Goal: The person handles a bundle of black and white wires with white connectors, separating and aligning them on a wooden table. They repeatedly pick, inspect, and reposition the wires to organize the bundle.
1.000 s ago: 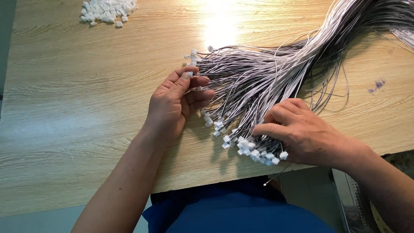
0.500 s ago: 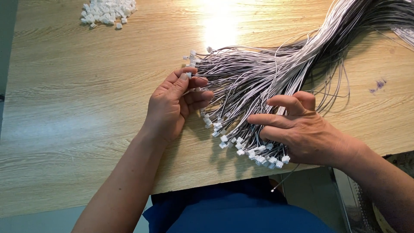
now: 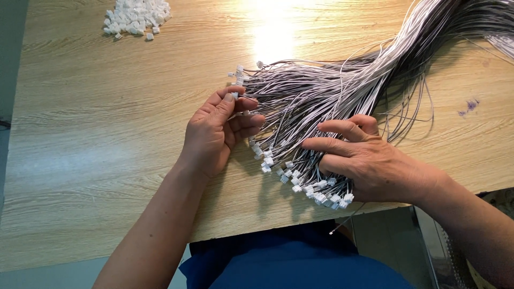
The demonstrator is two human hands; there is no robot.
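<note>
Here wire bundle (image 3: 342, 91) fans between left hand (image 3: 214, 134), right hand (image 3: 369, 160).

Bright overhead glare on the wooden table (image 3: 80, 134), sharp focus throughout.

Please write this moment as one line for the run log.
left hand: touching wire bundle | right hand: pressing wires near white connectors | wooden table: loose connector pile

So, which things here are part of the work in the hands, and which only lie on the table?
In the work:
- wire bundle, white connectors on its ends
- left hand, fingertips at the wire ends
- right hand, resting on the wires

Lying about:
- pile of loose white connectors, far corner
- wooden table
</note>
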